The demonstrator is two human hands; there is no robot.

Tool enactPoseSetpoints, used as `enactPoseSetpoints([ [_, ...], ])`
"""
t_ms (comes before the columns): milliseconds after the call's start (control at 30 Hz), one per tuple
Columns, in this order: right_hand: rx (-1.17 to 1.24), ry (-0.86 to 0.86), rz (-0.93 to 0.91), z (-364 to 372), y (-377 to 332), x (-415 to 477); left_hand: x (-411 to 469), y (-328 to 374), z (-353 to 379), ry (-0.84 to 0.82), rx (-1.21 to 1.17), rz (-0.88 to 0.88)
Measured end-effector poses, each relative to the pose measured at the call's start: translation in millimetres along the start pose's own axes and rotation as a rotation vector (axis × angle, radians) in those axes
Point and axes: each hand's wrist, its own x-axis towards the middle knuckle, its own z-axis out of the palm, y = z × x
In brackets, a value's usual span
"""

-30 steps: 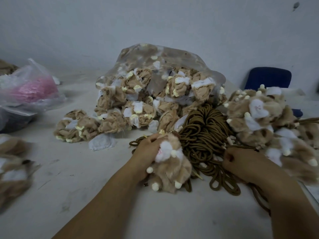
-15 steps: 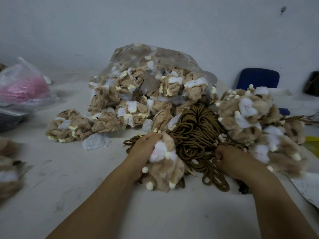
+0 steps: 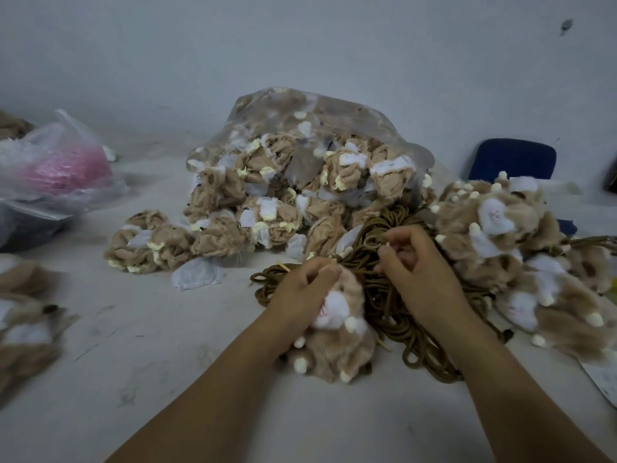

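R hand (image 3: pixel 417 272) has shifted left & up since 0.5 s ago, from the right edge of the cords (image 3: pixel 384 305) to their middle. Its fingers are curled, pinching a strand near a pale tip. L hand (image 3: pixel 302 292) grips the plush (image 3: pixel 337 342) round its head; plush lies on the table (image 3: pixel 167 379), touching the cords' near-left edge. Bag (image 3: pixel 300 128) behind.

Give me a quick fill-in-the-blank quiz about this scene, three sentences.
The left hand grips a tan plush toy with a ____ muzzle.
The right hand pinches at cords whose colour is ____.
The chair by the wall is ____.
Missing words: white; brown; blue.
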Motion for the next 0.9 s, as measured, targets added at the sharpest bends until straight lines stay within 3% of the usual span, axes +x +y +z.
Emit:
enactPoseSetpoints([
  [167,-0.093,0.049,-0.164,20.2,17.3,-12.0,-1.5,1.9,4.5,-0.029,0.013,0.071],
  [367,-0.034,0.0,-0.205,28.4,16.1,-15.5,-3.2,6.1,7.7,-0.066,-0.071,0.064],
  [533,0.055,-0.038,-0.207,27.4,12.0,-19.7,-2.8,7.5,5.7,-0.049,-0.185,-0.045],
  [700,0.152,-0.023,-0.15,27.2,11.1,-20.6,-3.7,7.0,5.6,-0.182,-0.281,-0.112],
  [900,0.143,-0.034,-0.113,30.0,12.8,-21.8,-2.2,4.3,3.3,-0.128,-0.387,-0.124],
])
